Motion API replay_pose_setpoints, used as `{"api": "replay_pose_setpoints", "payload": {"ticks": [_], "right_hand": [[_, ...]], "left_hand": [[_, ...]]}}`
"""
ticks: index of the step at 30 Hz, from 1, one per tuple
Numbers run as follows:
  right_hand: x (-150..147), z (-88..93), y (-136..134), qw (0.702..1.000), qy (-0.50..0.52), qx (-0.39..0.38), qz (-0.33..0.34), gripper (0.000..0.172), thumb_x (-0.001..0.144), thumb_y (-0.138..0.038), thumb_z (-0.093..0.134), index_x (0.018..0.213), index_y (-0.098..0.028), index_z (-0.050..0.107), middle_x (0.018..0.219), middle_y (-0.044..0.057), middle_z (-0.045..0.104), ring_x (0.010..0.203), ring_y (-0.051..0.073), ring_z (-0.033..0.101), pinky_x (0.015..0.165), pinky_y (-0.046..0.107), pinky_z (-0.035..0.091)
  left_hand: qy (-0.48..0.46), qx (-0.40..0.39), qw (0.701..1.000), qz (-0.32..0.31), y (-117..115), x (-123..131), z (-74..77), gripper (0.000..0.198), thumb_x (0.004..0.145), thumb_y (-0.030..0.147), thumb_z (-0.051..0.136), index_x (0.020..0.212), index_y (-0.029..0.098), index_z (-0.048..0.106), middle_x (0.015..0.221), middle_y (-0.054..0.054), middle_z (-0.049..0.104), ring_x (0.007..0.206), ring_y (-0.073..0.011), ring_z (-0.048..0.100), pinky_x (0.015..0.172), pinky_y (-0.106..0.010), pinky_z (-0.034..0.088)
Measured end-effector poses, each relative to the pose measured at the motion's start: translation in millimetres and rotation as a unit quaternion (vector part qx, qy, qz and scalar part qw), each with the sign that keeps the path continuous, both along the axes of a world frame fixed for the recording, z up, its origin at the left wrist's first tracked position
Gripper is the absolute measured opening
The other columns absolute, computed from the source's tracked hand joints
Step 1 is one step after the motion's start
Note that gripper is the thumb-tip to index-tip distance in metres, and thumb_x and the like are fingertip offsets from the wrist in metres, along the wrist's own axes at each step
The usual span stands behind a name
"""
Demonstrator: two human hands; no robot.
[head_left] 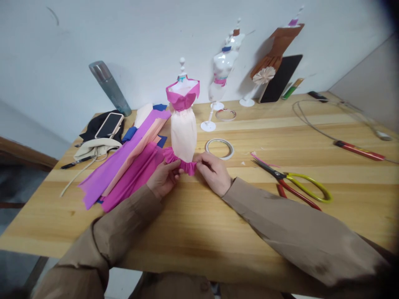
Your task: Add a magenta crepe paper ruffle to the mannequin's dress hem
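Observation:
In the middle of the head view stands a small white mannequin (182, 66) in a dress with a magenta bodice (183, 99) and a cream skirt (183, 133). A gathered magenta ruffle (188, 167) runs along the skirt's lower edge. My left hand (165, 176) pinches the ruffle from the left, thumb on top. On the right side, my right hand (213, 170) has its thumb and forefinger closed on the ruffle's end. The mannequin's base is hidden behind the ruffle and hands. Close behind my right hand lies a roll of tape (220, 140).
Purple and magenta crepe sheets (124, 162) spread at left, beside a phone (109, 126) and bottle (110, 89). Scissors (282, 174) lie at right, near a red-handled corded tool (360, 150). Several mannequins (222, 66) and a dark tablet (282, 79) stand along the wall.

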State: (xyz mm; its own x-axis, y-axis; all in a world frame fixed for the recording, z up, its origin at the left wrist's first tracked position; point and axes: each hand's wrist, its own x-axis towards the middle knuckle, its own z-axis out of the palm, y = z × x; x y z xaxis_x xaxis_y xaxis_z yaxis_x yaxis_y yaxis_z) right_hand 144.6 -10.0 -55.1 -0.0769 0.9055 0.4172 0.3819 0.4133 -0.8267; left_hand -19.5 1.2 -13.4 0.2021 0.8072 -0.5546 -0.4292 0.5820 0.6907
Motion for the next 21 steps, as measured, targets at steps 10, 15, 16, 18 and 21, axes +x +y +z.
{"api": "replay_pose_setpoints", "payload": {"ticks": [10, 15, 16, 18, 21], "right_hand": [[-3.2, -4.5, 1.7, 0.999, -0.006, 0.000, -0.034, 0.017, 0.082, -0.026, 0.053, 0.068, -0.020, 0.059, 0.064, 0.001, 0.056, 0.061, 0.015, 0.051, 0.060, 0.029, 0.040], [0.2, -1.3, -0.5, 1.000, -0.003, 0.020, -0.010, 0.014, 0.081, -0.021, 0.051, 0.071, -0.020, 0.061, 0.066, 0.002, 0.057, 0.065, 0.016, 0.053, 0.063, 0.031, 0.042], [1.1, 0.5, -1.3, 1.000, -0.003, 0.024, 0.004, 0.016, 0.082, -0.020, 0.049, 0.072, -0.020, 0.062, 0.067, 0.002, 0.058, 0.067, 0.017, 0.055, 0.065, 0.031, 0.042], [2.0, 3.5, -2.8, 0.999, -0.003, 0.027, 0.022, 0.019, 0.084, -0.021, 0.046, 0.076, -0.020, 0.064, 0.070, 0.003, 0.060, 0.070, 0.018, 0.057, 0.067, 0.032, 0.044], [0.2, 4.5, -3.3, 1.000, -0.007, 0.016, 0.017, 0.016, 0.084, -0.026, 0.051, 0.076, -0.020, 0.063, 0.069, 0.003, 0.059, 0.067, 0.017, 0.055, 0.064, 0.031, 0.044]], "left_hand": [[0.014, -0.011, 1.000, 0.003, 0.9, 0.6, 0.5, 0.018, 0.088, 0.006, 0.054, 0.071, 0.014, 0.055, 0.055, 0.004, 0.056, 0.042, -0.0030, 0.052, 0.035, -0.009, 0.033], [0.011, -0.005, 1.000, -0.001, 0.9, 1.2, -0.7, 0.017, 0.089, 0.006, 0.052, 0.074, 0.014, 0.054, 0.056, 0.004, 0.057, 0.043, -0.0041, 0.054, 0.037, -0.011, 0.035], [0.009, -0.004, 1.000, -0.002, 0.9, 1.4, -0.9, 0.017, 0.090, 0.006, 0.051, 0.075, 0.014, 0.054, 0.056, 0.003, 0.057, 0.043, -0.0044, 0.055, 0.037, -0.011, 0.035], [0.006, -0.001, 1.000, -0.004, 0.7, 1.8, -1.2, 0.019, 0.092, 0.006, 0.048, 0.076, 0.014, 0.054, 0.055, 0.004, 0.057, 0.043, -0.0045, 0.055, 0.038, -0.011, 0.036], [0.003, -0.002, 1.000, -0.003, 0.4, 1.8, -1.3, 0.020, 0.092, 0.007, 0.047, 0.075, 0.014, 0.055, 0.055, 0.004, 0.057, 0.044, -0.0042, 0.054, 0.039, -0.011, 0.036]]}}
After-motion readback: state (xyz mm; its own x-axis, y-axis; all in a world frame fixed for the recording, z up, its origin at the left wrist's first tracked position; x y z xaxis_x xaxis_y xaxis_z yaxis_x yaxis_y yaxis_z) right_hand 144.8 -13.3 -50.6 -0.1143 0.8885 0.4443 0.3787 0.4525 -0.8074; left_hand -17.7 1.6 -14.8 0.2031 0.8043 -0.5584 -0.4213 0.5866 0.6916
